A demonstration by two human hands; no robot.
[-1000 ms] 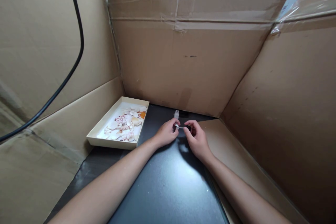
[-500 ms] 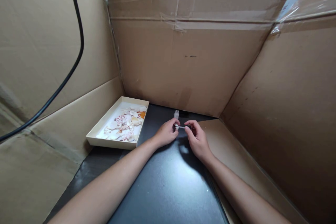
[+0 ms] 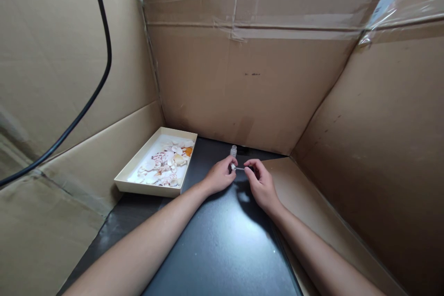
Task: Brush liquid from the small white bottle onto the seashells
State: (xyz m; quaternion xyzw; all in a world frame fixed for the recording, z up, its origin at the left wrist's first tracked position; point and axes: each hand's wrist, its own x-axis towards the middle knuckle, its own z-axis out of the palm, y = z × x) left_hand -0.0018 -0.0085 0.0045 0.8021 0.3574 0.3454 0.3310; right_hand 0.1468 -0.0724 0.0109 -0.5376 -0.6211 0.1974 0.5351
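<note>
My left hand (image 3: 220, 175) is closed in a pinch around a small white piece (image 3: 233, 166), too small to make out its kind. A thin pale stick (image 3: 239, 169) runs from that piece to the fingertips of my right hand (image 3: 261, 184), which pinch its other end. Just beyond my left fingers stands a small clear bottle (image 3: 233, 150), its neck open to view and its lower part partly hidden by the hand. Both hands are held low over the dark table.
To the left, a shallow cream tray (image 3: 147, 189) holds many loose seashells (image 3: 166, 162), white, striped and one orange. Cardboard walls (image 3: 222, 88) enclose the dark tabletop (image 3: 222, 245). A cardboard sheet (image 3: 298, 185) lies along the right, and a black cable (image 3: 108, 51) hangs at left.
Hardly anything differs. The white piece at my left fingertips has turned or shifted very slightly, and the stick still spans both hands.
</note>
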